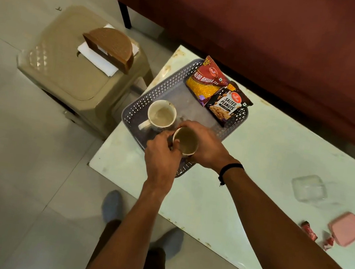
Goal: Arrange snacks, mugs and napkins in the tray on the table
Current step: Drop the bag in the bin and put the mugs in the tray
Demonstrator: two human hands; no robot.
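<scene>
At the far left, a beige plastic stool stands on the floor beside the table; on it sits a brown napkin holder with white napkins under and behind it. To its right, the grey perforated tray lies on the left end of the white table. In the tray's near left part a white mug stands upright, handle pointing near-left. Just to its right, my left hand and my right hand together grip a second mug, fingers curled round its sides from left and right; whether it rests on the tray floor I cannot tell. In the tray's far end lie an Aloo Bhujia Sev packet and, overlapping it to the right, a Salted Peanuts packet. Further right on the table: a clear plastic container, a pink lid, and two red wrapped sweets.
</scene>
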